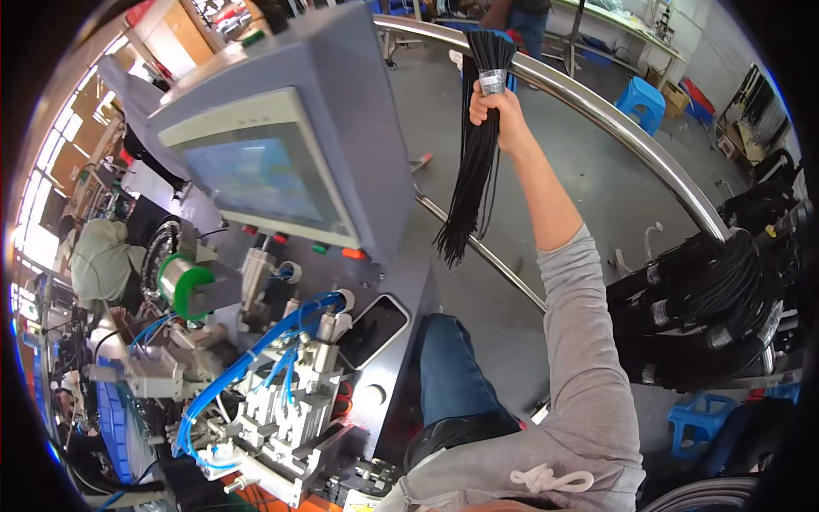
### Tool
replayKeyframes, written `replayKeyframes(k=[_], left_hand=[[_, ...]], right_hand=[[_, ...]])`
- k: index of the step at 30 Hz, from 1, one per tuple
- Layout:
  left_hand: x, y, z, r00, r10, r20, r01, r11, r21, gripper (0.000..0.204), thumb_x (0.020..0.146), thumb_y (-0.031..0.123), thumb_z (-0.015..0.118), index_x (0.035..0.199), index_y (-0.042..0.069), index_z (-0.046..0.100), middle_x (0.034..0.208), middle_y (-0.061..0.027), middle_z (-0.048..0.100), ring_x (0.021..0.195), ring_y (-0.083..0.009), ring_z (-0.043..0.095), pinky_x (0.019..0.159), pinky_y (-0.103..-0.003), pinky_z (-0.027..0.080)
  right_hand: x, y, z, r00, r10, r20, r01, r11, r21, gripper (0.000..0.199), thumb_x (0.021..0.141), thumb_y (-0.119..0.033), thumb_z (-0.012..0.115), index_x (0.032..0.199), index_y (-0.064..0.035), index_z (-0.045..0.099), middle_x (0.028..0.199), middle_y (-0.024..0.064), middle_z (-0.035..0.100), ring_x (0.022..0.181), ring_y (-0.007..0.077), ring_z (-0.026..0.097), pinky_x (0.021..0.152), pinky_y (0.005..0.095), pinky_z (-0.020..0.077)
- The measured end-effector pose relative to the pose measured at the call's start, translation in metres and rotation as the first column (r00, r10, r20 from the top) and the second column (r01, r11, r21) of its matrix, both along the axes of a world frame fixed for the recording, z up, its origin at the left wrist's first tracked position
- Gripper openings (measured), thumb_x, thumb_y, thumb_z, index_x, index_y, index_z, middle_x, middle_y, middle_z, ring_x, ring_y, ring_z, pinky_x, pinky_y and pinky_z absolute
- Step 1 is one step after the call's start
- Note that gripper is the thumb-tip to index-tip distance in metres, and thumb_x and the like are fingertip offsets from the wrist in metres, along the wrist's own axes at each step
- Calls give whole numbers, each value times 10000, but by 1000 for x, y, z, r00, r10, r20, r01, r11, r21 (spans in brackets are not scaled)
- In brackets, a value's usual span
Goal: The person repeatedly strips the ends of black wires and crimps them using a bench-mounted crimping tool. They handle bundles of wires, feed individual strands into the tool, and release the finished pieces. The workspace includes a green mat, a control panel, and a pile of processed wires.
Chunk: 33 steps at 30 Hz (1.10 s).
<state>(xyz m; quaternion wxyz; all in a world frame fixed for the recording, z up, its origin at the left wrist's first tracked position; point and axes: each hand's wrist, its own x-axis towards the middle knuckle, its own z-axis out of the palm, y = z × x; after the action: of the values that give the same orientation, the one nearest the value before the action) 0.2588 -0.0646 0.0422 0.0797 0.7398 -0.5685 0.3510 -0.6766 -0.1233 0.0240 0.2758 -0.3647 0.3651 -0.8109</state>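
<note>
My right hand [499, 109] is raised at arm's length and grips a bundle of thin black cables [473, 162] by a taped band near its upper end. The bundle hangs down loose below my fist, its ends fanned out above the grey floor. It hangs just in front of the curved steel rail [614, 119]. My grey sleeve runs down to the lower right. My left hand is out of the picture.
A grey machine with a screen [256, 166] stands at left, with blue air hoses [247, 358], a green spool [183, 286] and a phone [375, 328] on its deck. Many bundled black cables [717, 307] hang on a rack at right. Blue stools [641, 101] stand beyond the rail.
</note>
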Motion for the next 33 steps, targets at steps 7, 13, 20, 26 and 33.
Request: replayKeyframes(k=[7,13,20,26,33], left_hand=[[-31,-22,7,996,4,86,-11,997,81,441,739,334,731,1060,57,613,1197,-225,522,1069,-410,514,850,-535,435],[-50,-31,6,980,-83,183,67,994,89,472,731,319,738,1036,-12,595,1168,-262,530,1040,-439,522,826,-546,436],[-37,-48,-15,992,-77,102,58,983,177,439,873,401,605,1240,161,579,1343,-176,461,1237,-330,445,962,-452,412],[-120,-26,5,947,-280,-160,278,960,-37,328,896,289,614,1167,105,627,1303,-198,473,1209,-350,470,959,-449,424],[-149,4,44,818,-573,-54,512,767,-387,290,894,132,628,1158,15,607,1249,-182,503,1167,-300,500,934,-405,448]], right_hand=[[-14,10,-17,865,501,28,-480,843,-242,192,759,-147,547,907,-74,449,600,-34,384,513,70,369,478,225,318],[-19,10,-23,839,544,-9,-526,807,-269,262,731,-156,558,955,-39,488,598,-6,388,502,93,354,485,248,315],[-41,24,-32,978,172,-115,-170,985,28,327,745,-188,644,985,-1,525,652,79,556,557,193,543,544,300,455],[1,37,20,975,-169,-142,209,913,350,98,827,-115,629,778,-74,555,628,7,521,534,119,512,501,261,430],[-1,73,146,986,-146,-82,164,942,294,167,879,-154,537,723,-130,484,579,-15,469,482,109,448,475,269,410]])
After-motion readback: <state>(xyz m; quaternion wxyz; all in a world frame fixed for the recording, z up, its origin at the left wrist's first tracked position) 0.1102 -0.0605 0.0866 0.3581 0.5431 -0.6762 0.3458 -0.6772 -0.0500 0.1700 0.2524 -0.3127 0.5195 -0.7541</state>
